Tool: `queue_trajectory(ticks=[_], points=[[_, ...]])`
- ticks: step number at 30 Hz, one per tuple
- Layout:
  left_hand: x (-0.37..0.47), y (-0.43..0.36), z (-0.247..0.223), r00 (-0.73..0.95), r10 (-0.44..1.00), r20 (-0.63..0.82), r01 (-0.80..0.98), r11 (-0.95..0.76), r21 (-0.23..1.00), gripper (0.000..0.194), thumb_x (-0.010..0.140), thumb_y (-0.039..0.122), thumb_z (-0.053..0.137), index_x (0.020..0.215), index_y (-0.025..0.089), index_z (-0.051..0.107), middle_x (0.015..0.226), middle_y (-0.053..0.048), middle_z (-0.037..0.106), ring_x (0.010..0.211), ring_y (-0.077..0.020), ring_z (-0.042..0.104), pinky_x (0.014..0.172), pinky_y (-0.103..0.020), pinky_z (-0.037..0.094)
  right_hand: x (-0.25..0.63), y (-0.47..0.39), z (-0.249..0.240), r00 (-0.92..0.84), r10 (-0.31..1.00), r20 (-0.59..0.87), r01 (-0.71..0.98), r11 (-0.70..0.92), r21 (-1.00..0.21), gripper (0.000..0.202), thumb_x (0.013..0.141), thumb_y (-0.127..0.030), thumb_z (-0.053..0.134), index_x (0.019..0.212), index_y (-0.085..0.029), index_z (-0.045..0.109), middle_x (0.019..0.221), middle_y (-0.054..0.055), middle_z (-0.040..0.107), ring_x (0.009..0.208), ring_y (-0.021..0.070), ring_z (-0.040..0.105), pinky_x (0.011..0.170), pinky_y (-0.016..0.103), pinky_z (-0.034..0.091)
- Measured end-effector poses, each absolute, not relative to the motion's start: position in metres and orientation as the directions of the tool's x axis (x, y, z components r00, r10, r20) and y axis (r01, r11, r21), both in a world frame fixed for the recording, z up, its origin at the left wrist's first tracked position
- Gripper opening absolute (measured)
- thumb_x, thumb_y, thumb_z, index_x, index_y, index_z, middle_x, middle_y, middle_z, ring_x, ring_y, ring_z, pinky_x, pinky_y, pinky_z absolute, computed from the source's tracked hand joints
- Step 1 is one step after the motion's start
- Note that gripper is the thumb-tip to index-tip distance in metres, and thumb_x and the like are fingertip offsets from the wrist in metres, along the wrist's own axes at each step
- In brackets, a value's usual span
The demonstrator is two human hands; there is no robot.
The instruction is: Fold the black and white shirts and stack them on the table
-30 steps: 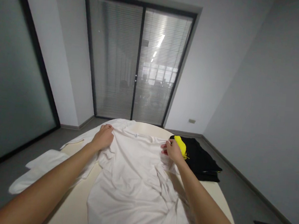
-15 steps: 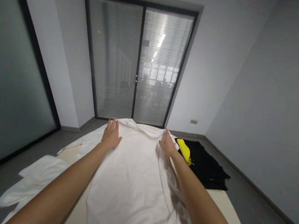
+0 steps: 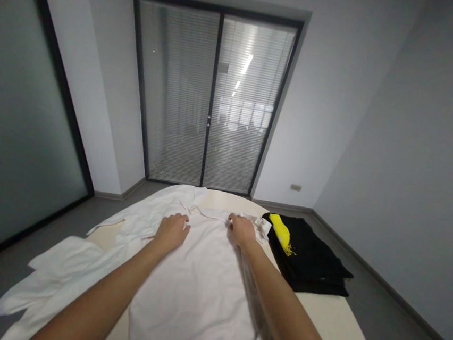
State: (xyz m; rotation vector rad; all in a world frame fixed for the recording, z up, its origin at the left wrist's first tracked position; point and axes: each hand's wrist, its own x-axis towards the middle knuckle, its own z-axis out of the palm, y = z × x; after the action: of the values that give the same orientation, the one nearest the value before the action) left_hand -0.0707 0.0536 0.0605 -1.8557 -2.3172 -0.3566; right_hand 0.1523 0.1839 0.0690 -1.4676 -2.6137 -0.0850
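Observation:
A white shirt (image 3: pixel 200 274) lies lengthwise before me on a pale table, its surface lightly wrinkled. My left hand (image 3: pixel 171 232) is on its upper left part, fingers curled into the cloth. Close to the upper right edge, my right hand (image 3: pixel 242 231) has its fingers bent and closed on the fabric. Bunched cloth shows beyond both hands; the fingertips are partly hidden. More white cloth (image 3: pixel 69 262) spreads along the left and far left, touching the shirt.
Folded black garments (image 3: pixel 314 253) with a yellow print are stacked at the right. The rounded pale tabletop (image 3: pixel 328 313) shows on that side. Beyond stand a glass door with blinds (image 3: pixel 172 106) and grey walls.
Both hands have drawn back towards me and their spread fingers have curled. The shirt's far edge has come nearer with them, baring some tabletop behind it.

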Motion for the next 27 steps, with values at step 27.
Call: queue_trajectory(ticks=[27], points=[[-0.053, 0.033, 0.017, -0.22, 0.924, 0.312, 0.971, 0.178, 0.157, 0.05, 0.089, 0.043, 0.054, 0.139, 0.034, 0.055, 0.153, -0.008, 0.043, 0.141, -0.0396, 0.033, 0.115, -0.059, 0.016, 0.116, 0.222, 0.052, -0.497, 0.868, -0.015, 0.855, 0.486, -0.179, 0.052, 0.094, -0.046, 0.043, 0.141, -0.025, 0.047, 0.152, 0.012, 0.04, 0.136, 0.0363, 0.036, 0.105, 0.055, 0.031]])
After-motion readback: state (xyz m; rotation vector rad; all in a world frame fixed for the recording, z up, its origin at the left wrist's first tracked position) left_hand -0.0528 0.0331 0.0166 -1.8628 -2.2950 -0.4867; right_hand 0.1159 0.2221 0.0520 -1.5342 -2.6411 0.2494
